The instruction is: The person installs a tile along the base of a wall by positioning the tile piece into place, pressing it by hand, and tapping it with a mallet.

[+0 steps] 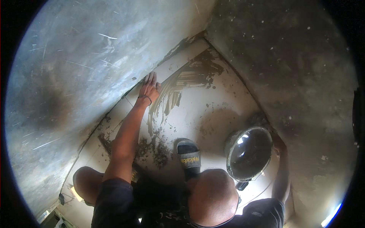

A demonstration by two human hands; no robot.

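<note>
Here, dark crumbs and the bucket flank a sandal

Dark short-sleeved shirt | thin dark wristband | yellow-lettered grey slide sandal

The right hand was largely hidden behind the bucket; its fingers were not visible, and its grip could not be confirmed. The bucket's contents were too dark to identify. A black object below it was partly covered and of undetermined kind. The palm of the left hand faced away from view. A narrow dark piece ran toward the left forearm; its far end could not be made out. The knee obscured the heel of the slipper. Both sleeves were cut off by the lower edge. Items at lower left were cropped and indistinct.
</note>
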